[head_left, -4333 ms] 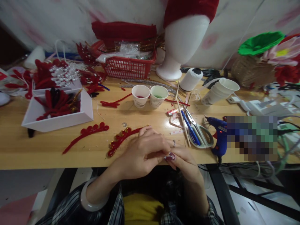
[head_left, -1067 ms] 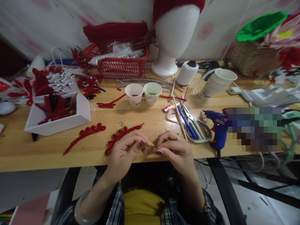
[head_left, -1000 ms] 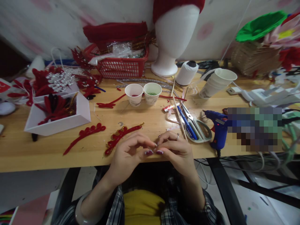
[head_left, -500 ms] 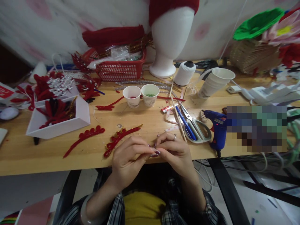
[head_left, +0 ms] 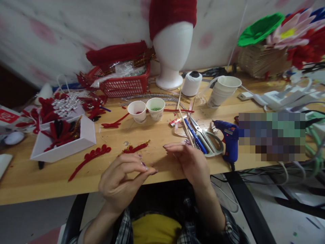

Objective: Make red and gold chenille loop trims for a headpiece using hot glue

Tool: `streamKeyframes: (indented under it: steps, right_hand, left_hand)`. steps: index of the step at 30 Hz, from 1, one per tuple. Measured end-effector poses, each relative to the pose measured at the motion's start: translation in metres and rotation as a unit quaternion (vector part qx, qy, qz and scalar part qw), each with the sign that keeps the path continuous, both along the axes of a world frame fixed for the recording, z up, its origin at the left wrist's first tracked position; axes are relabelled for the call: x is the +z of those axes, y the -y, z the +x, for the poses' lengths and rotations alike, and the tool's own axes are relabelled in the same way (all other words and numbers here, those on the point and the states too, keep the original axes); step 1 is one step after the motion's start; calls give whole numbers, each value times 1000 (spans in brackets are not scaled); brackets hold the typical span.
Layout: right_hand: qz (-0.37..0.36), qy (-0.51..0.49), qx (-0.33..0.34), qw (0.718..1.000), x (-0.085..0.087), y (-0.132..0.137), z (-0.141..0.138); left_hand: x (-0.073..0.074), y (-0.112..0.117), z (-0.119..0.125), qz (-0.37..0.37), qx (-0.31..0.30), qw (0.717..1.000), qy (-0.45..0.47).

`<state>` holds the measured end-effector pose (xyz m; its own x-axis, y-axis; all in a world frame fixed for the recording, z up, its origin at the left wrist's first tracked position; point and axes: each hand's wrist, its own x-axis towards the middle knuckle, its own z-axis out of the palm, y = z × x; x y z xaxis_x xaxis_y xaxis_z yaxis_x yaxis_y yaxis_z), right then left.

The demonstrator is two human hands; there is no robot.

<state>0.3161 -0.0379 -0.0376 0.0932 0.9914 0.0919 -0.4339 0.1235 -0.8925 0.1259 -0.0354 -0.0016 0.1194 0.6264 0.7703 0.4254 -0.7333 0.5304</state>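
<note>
Head view: left hand [head_left: 122, 179] pinched narrow, any contents unclear, right hand [head_left: 194, 164] loosely spread; careless left push could skew the gold-trimmed red piece [head_left: 138, 148] just beyond.

Ornament [head_left: 138, 147] before cups [head_left: 137, 118]; basket [head_left: 124, 86] behind, scissors [head_left: 198, 129] right.

At seven o'clock the left hand [head_left: 120, 179] is pinching, its thumb [head_left: 143, 177] and one finger meeting and pointing toward three. At five o'clock the right hand [head_left: 194, 166] is resting apart in the air, its fingers [head_left: 175, 148] reaching loosely toward ten. The left forearm [head_left: 101, 220] is slanting toward one, the right forearm [head_left: 212, 203] toward eleven.
</note>
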Motion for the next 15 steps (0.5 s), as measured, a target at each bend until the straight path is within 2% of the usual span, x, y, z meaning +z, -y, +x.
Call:
streamKeyframes:
  steps: [4,7,11,13,15]
  right_hand:
    - [-39,-64,25,997,1,-2,0]
    - [-61,-74,30,995,2,-3,0]
    - [-78,-37,10,996,1,-3,0]
    - [-74,-5,-2,997,0,-3,-1]
    - [-66,18,-11,998,-2,-3,-2]
  left_hand:
    - [-1,1,-8,-10,-18,999,-29]
    - [-6,5,-17,-81,5,997,8]
    - [-14,7,-30,-217,40,971,96]
    - [-16,7,-38,-234,45,962,136]
    - [-15,6,-47,-220,43,961,164]
